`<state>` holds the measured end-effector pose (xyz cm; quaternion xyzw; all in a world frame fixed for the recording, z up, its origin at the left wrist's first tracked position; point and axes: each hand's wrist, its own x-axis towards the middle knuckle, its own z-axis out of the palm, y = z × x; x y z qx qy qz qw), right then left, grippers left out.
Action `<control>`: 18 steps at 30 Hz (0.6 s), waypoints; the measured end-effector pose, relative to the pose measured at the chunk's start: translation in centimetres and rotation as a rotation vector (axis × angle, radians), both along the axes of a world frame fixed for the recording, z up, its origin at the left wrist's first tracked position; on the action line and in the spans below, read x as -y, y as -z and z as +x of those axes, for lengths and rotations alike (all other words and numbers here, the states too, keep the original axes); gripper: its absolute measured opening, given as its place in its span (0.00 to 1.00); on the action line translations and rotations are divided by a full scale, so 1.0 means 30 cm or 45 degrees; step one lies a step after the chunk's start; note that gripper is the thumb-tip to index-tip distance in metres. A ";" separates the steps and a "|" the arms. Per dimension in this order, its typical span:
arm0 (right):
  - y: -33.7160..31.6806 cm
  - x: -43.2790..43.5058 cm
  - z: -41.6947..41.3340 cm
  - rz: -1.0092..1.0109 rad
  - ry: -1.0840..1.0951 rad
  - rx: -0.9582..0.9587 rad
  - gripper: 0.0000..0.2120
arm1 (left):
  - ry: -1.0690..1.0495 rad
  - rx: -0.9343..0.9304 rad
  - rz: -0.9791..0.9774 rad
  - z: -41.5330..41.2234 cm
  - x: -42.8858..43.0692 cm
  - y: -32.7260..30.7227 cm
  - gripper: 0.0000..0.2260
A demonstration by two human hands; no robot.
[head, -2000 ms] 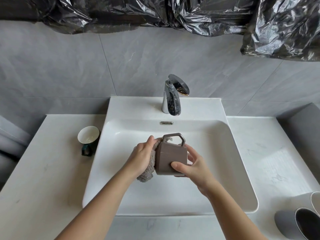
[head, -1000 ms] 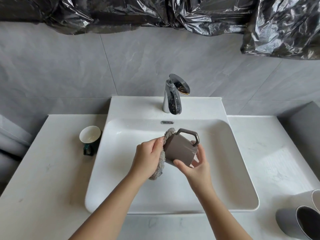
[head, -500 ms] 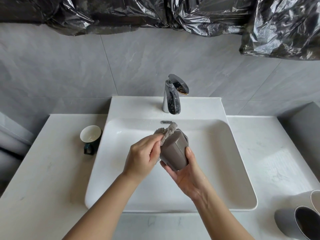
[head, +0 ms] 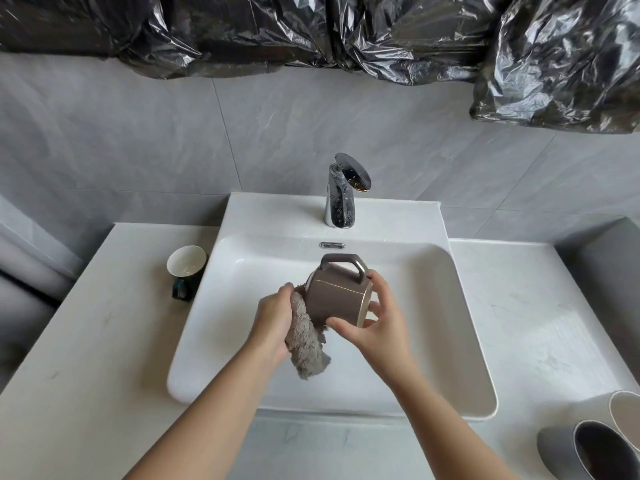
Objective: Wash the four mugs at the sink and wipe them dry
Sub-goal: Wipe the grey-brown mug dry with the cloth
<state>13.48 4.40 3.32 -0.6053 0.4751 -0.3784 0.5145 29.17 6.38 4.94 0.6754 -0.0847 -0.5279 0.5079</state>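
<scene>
The fingers (head: 348, 328) of the right hand (head: 379, 327) are closed around the rim end of a brown mug (head: 336, 299), which is held on its side above the sink basin (head: 460, 341), handle up and toward the tap (head: 341, 195). The left hand (head: 273, 320) is clenched on a grey cloth (head: 304, 344), which is pressed against the mug's base end, a loose tail hanging down into the basin.

A slip is judged the main risk: the mug is pinched only near its rim, and if its glazed wall is wet it could slide and chip on the hard ceramic basin. The mug looks faceted, with an angular handle and a thin gold rim line; the cloth is fluffy and soft. Left of the basin a dark green mug (head: 185, 271) with a pale interior stands on the white bench (head: 86, 341). At the basin's near right corner a grey mug (head: 585, 448) and a white mug (head: 625, 414) lie tipped on the bench.
</scene>
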 end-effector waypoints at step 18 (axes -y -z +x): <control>-0.067 -0.018 0.122 -0.429 -0.337 -0.766 0.38 | -0.349 0.823 -0.128 0.390 -0.264 -0.071 0.13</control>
